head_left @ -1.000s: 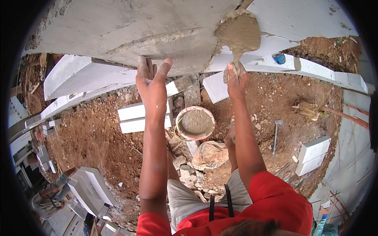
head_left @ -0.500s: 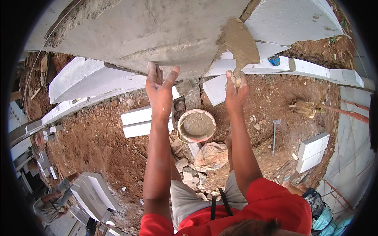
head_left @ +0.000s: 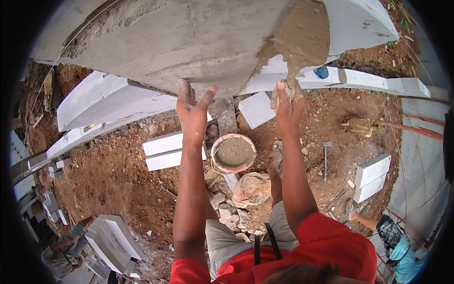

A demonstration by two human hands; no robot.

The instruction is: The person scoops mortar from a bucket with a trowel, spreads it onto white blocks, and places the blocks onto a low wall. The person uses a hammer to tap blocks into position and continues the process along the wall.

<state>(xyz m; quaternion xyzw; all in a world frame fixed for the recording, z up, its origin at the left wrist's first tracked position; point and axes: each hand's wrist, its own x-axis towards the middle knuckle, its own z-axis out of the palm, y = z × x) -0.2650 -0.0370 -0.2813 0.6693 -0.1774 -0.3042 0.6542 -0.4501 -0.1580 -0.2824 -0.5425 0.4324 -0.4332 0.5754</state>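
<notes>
A mortar-coated trowel (head_left: 302, 40) is in the grip of my right hand (head_left: 289, 108), its fingers wrapped around the handle. Wet mortar covers the blade, which lies over the right part of a grey rendered wall (head_left: 165, 42) and the white blocks beside it. My left hand (head_left: 193, 113) is raised near the wall's lower edge, fingers stretched and thumb apart, holding nothing. Whether its fingertips touch the wall I cannot tell. Below and between my arms stands a round bucket (head_left: 234, 169) with a pinkish rim and grey-brown mortar inside.
White blocks (head_left: 163, 146) lie left of the bucket, and another pair (head_left: 372, 176) lies at the right. A hammer-like tool (head_left: 325, 161) and a crumpled sack (head_left: 253, 188) rest on the brown soil. A blue tape measure (head_left: 321, 72) sits on the block ledge. Other people are at both lower corners.
The trowel has moved upward and slightly right along the wall with my right hand. My left hand keeps nearly the same place. At lower right another person's arm has come further into view.
</notes>
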